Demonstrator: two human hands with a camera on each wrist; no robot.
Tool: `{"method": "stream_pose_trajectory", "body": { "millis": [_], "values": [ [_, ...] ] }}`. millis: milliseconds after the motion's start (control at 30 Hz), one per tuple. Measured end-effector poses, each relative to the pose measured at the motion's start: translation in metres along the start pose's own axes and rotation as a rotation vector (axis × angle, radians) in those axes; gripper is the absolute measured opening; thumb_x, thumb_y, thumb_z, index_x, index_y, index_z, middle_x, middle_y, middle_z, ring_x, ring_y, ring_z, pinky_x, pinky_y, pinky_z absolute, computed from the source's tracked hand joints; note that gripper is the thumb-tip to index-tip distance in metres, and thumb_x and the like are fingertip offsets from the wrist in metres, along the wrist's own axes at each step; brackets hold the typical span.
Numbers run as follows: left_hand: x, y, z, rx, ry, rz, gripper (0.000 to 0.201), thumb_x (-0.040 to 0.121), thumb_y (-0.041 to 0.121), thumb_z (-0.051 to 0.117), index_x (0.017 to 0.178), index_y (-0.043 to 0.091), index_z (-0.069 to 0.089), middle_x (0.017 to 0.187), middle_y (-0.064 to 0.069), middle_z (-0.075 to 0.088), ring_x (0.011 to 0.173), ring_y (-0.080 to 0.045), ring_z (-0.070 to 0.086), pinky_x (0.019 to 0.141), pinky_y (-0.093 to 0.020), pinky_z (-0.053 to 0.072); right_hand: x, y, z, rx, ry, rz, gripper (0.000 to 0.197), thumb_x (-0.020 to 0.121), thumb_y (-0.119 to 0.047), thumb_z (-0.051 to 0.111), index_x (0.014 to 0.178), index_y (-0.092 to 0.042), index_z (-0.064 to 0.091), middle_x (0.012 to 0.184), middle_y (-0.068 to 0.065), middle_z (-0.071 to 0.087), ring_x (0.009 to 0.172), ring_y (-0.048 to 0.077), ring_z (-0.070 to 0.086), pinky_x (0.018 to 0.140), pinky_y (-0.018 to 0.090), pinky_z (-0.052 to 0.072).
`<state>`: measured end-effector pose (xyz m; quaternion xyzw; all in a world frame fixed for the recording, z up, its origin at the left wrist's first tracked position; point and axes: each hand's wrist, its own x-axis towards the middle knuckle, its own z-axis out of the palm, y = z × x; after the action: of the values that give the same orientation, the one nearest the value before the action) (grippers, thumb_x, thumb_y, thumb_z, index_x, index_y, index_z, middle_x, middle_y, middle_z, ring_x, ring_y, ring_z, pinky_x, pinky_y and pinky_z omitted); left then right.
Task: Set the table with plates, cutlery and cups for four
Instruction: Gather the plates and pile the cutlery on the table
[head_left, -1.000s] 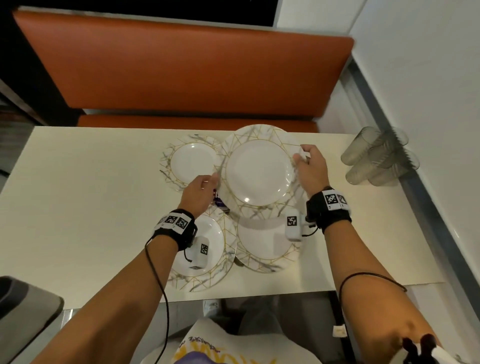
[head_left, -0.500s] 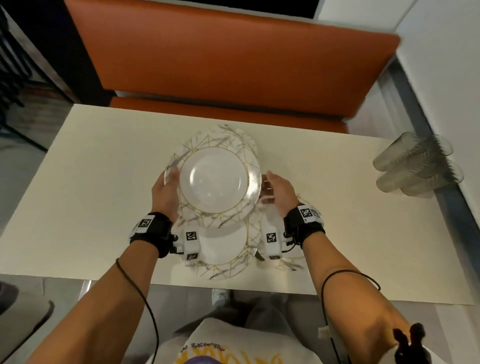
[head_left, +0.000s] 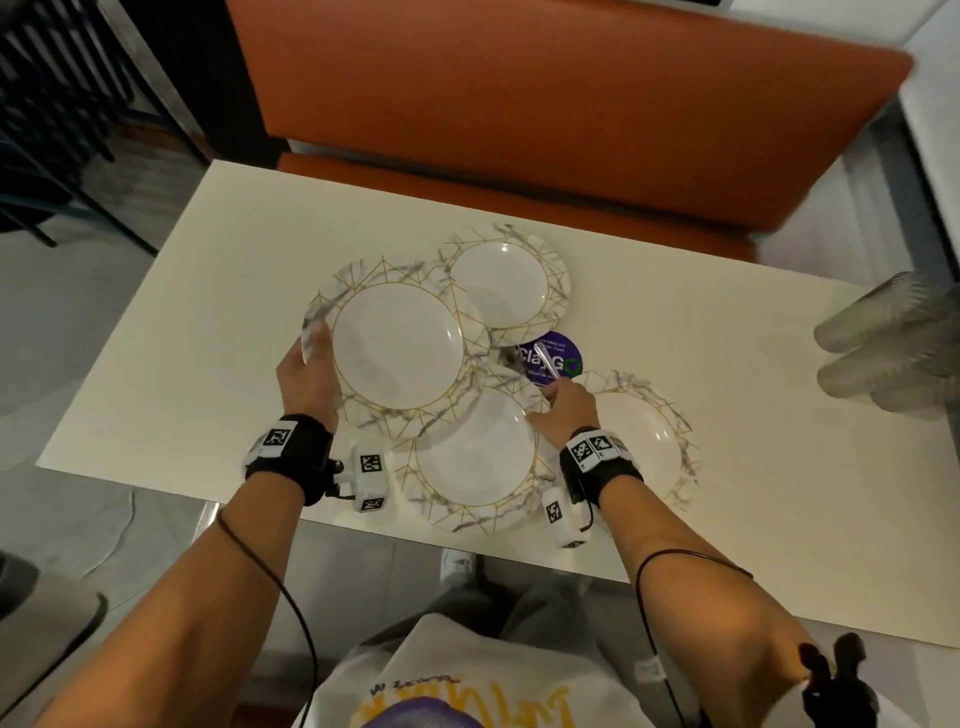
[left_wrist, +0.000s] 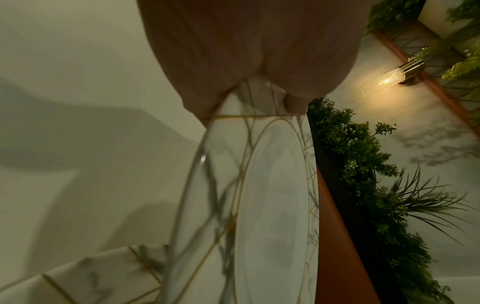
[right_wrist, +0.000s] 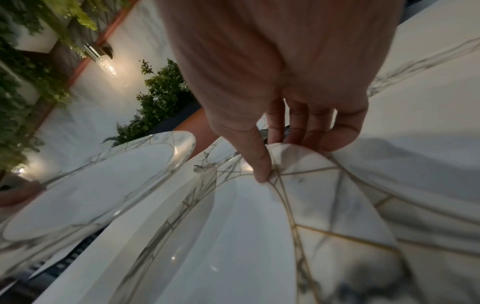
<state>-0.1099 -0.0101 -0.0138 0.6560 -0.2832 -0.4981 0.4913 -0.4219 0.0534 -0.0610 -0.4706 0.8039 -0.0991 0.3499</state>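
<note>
Four white plates with gold lines and grey marbling sit clustered on the cream table (head_left: 182, 332). My left hand (head_left: 306, 374) grips the left rim of the biggest plate (head_left: 397, 348), thumb on top; it is held just above the table, overlapping two others. In the left wrist view the same plate (left_wrist: 272, 205) runs away from my left hand (left_wrist: 246, 51). My right hand (head_left: 561, 410) pinches the far right rim of the near plate (head_left: 475, 457), the thumb (right_wrist: 262, 168) on top and the fingers beneath. One plate (head_left: 506, 283) lies farther back, another (head_left: 644, 436) right of my right wrist.
A round purple sticker (head_left: 563, 345) with a clear plastic utensil (head_left: 545, 358) over it lies between the plates. Stacked clear cups (head_left: 893, 353) lie on their sides at the table's right end. An orange bench (head_left: 519, 114) runs behind the table; a wall is at the right.
The big plate, held in both hands before, has moved left and is now in the left hand alone. The right hand let go and took the near plate's rim.
</note>
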Motion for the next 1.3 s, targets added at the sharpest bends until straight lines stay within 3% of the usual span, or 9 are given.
{"method": "stream_pose_trajectory", "body": {
  "millis": [133,233,300,367,567,733,867,1100,1300],
  "values": [
    [0.001,0.007,-0.001,-0.017,0.009,0.008,0.042,0.098,0.052,0.058,0.131,0.029,0.071,0.124,0.007,0.074,0.119,-0.011,0.067,0.108,-0.039,0.053,0.002,-0.006,-0.012,0.016,-0.091,0.014,0.049,0.089,-0.026,0.074,0.132,-0.006,0.060,0.126,0.010,0.064,0.118,0.029,0.060,0.091,0.027,0.044],
    [0.006,0.020,0.000,-0.020,0.025,0.062,0.041,0.100,0.048,0.058,0.131,0.024,0.071,0.122,0.006,0.075,0.117,-0.011,0.069,0.106,-0.038,0.055,0.005,-0.013,-0.027,0.045,-0.158,-0.035,0.012,0.097,-0.030,0.063,0.089,-0.022,0.063,0.090,0.000,0.061,0.096,0.027,0.059,0.070,0.026,0.044],
    [0.012,0.032,0.001,-0.018,0.026,0.102,0.040,0.100,0.049,0.059,0.128,0.025,0.072,0.119,0.006,0.076,0.114,-0.011,0.070,0.103,-0.038,0.056,0.006,-0.020,-0.041,0.088,-0.159,-0.073,0.034,0.100,-0.027,0.058,0.068,-0.020,0.048,0.072,0.000,0.050,0.077,0.024,0.053,0.060,0.030,0.035],
    [0.017,0.047,0.002,-0.009,0.013,0.143,0.039,0.099,0.050,0.059,0.126,0.027,0.072,0.118,0.005,0.076,0.113,-0.011,0.071,0.101,-0.037,0.057,0.003,-0.029,-0.059,0.108,-0.134,-0.115,0.037,0.102,-0.026,0.055,0.067,-0.017,0.046,0.070,0.002,0.049,0.068,0.022,0.048,0.061,0.032,0.034],
    [0.030,0.084,0.011,0.077,-0.056,0.284,0.047,0.098,0.055,0.058,0.126,0.019,0.073,0.117,0.005,0.076,0.111,-0.010,0.071,0.098,-0.035,0.059,0.001,-0.040,-0.124,0.078,0.046,-0.226,0.034,0.104,-0.030,0.049,0.092,-0.004,0.067,0.094,0.012,0.066,0.087,0.029,0.058,0.074,0.036,0.042],
    [0.020,0.079,0.030,0.097,-0.171,0.252,0.038,0.102,0.048,0.056,0.122,0.022,0.075,0.107,0.010,0.078,0.104,-0.005,0.072,0.090,-0.029,0.059,0.012,-0.039,-0.155,0.239,0.207,-0.241,0.030,0.102,-0.026,0.050,0.096,-0.004,0.069,0.096,0.012,0.069,0.089,0.027,0.060,0.080,0.037,0.045],
    [0.010,0.058,0.049,0.006,-0.302,0.111,0.032,0.100,0.049,0.061,0.123,0.033,0.076,0.128,0.010,0.072,0.123,-0.009,0.065,0.108,-0.038,0.050,0.019,-0.038,-0.141,0.450,0.298,-0.166,0.031,0.099,-0.024,0.053,0.079,-0.003,0.062,0.077,0.008,0.059,0.074,0.021,0.051,0.074,0.035,0.042],
    [0.004,0.030,0.070,-0.007,-0.442,-0.245,0.048,0.083,0.075,0.063,0.126,0.052,0.069,0.154,0.010,0.052,0.148,-0.028,0.041,0.118,-0.061,0.032,0.015,-0.031,-0.091,0.475,0.330,-0.038,0.034,0.106,-0.027,0.040,0.118,-0.003,0.061,0.111,0.012,0.063,0.100,0.028,0.057,0.086,0.035,0.045],
    [-0.026,0.015,0.108,-0.279,-0.540,-0.395,0.043,0.104,0.040,0.047,0.134,0.019,0.070,0.134,-0.010,0.070,0.125,-0.035,0.066,0.114,-0.056,0.044,0.006,-0.014,-0.076,0.490,0.298,0.060,0.042,0.109,-0.026,0.037,0.144,-0.006,0.046,0.137,0.016,0.059,0.125,0.034,0.055,0.092,0.028,0.038]
  ]
}}
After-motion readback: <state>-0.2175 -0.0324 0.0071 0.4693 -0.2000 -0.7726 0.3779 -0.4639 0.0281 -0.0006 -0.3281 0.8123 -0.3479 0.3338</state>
